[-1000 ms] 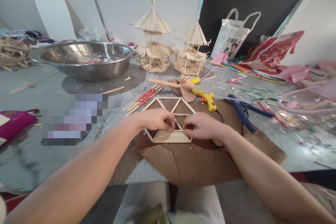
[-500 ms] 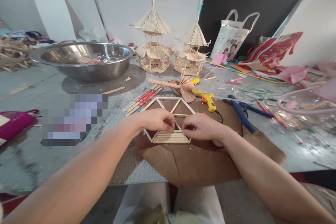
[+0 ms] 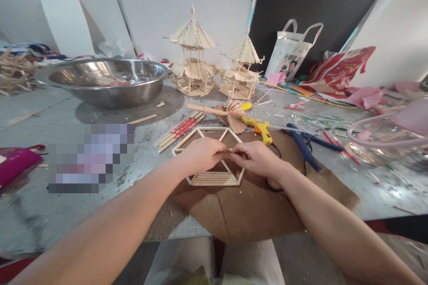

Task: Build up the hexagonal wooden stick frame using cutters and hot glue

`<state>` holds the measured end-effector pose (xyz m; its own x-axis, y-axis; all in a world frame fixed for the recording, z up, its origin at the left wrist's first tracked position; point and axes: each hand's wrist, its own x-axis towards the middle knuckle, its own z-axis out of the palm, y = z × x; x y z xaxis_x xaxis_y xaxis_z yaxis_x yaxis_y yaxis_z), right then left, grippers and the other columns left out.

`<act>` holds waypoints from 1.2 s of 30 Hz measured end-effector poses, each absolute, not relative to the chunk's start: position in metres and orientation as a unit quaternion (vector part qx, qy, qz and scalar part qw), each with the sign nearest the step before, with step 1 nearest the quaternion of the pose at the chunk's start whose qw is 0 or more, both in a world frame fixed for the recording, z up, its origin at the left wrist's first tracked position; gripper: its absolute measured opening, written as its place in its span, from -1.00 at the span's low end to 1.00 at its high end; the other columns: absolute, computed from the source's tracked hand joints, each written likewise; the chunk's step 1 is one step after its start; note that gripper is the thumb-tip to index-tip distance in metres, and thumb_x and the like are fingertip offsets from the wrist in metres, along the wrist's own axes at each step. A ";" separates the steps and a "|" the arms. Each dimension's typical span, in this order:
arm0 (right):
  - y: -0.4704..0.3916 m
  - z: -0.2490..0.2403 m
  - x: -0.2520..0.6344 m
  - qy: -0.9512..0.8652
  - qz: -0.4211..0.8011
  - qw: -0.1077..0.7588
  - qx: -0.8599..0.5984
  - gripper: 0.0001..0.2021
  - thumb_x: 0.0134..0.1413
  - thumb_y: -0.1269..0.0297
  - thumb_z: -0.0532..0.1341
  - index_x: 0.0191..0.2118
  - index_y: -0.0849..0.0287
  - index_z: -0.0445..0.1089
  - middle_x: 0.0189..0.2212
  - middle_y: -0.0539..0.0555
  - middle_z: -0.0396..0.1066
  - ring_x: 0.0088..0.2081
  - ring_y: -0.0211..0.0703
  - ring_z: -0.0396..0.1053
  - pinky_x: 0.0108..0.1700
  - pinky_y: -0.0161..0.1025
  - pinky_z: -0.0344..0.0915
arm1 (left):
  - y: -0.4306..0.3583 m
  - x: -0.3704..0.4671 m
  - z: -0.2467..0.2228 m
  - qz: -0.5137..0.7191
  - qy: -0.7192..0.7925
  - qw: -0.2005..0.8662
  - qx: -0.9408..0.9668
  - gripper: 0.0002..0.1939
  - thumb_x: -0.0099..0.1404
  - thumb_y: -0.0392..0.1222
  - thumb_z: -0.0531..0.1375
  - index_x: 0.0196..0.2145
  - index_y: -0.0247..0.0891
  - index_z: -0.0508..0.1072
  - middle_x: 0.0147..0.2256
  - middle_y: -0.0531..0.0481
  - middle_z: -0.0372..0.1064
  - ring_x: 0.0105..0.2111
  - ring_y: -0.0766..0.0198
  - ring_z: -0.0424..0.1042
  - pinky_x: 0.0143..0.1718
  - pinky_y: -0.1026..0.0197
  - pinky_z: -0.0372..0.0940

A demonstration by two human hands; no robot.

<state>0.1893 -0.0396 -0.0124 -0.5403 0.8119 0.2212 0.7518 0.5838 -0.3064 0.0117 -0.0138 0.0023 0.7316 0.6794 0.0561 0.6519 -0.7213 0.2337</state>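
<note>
A six-sided frame of pale wooden sticks [image 3: 216, 179] lies on brown paper [image 3: 247, 213], its near section filled with parallel sticks. Over the frame's middle, my left hand [image 3: 207, 155] is closed in a pinch, fingertips pointing right. My right hand [image 3: 256, 156] pinches too, its fingertips almost touching the left ones. Whatever is between the fingers is too small to make out. Sticks with red bands [image 3: 182, 131] lie beyond my left hand. Past my right hand are a yellow glue gun [image 3: 262, 129] and a folded fan-like wooden piece [image 3: 234, 115].
Two stick pagodas [image 3: 193, 58] [image 3: 243, 64] stand at the back. A metal basin [image 3: 117, 91] is at back left, a blurred flat object [image 3: 93, 156] at left. Blue-handled pliers [image 3: 304, 147] and a clear container [image 3: 384, 138] lie to the right.
Both hands have lifted away from the filled near section toward the frame's middle, and their fingertips have come together. The camera view has shifted slightly.
</note>
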 end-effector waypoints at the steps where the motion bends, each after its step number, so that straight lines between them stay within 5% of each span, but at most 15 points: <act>1: -0.039 -0.013 0.189 -0.870 0.086 0.169 -0.455 -0.83 0.00 0.30 0.03 -0.41 0.21 0.34 -0.54 0.02 0.38 -0.50 -0.33 0.26 -0.46 -0.40 0.04 | -0.014 0.012 0.002 0.065 0.363 0.094 0.925 -0.67 0.22 -0.10 -0.09 -0.31 -0.19 0.44 -0.35 0.00 0.42 -0.34 0.27 0.34 -0.38 0.30 0.13; 17: -0.035 -0.013 0.193 -0.839 0.086 0.240 -0.481 -0.81 0.03 0.23 0.01 -0.36 0.10 0.34 -0.48 -0.01 0.39 -0.49 -0.31 0.27 -0.45 -0.36 0.12 | -0.016 0.015 -0.004 0.079 0.410 0.034 0.908 -0.67 0.24 -0.09 -0.14 -0.39 -0.24 0.36 -0.40 -0.06 0.40 -0.38 0.20 0.36 -0.42 0.24 0.14; 22: -0.023 0.000 0.224 -0.732 0.021 0.294 -0.615 -0.75 0.02 0.15 -0.02 -0.31 0.11 0.34 -0.38 0.05 0.42 -0.42 -0.20 0.32 -0.37 -0.28 0.17 | -0.010 0.010 0.000 0.127 0.441 0.059 0.887 -0.65 0.23 -0.10 -0.14 -0.49 -0.26 0.34 -0.49 -0.04 0.36 -0.46 0.26 0.31 -0.49 0.28 0.07; 36: -0.011 0.007 0.326 -0.551 0.013 -0.124 -0.825 -0.55 -0.17 -0.03 0.07 -0.27 0.24 0.38 -0.22 0.29 0.36 -0.19 0.13 0.31 -0.26 -0.07 0.20 | -0.002 0.008 -0.011 0.174 0.412 0.216 0.868 -0.68 0.21 -0.09 -0.11 -0.49 -0.26 0.34 -0.53 0.05 0.31 -0.50 0.35 0.24 -0.47 0.33 0.09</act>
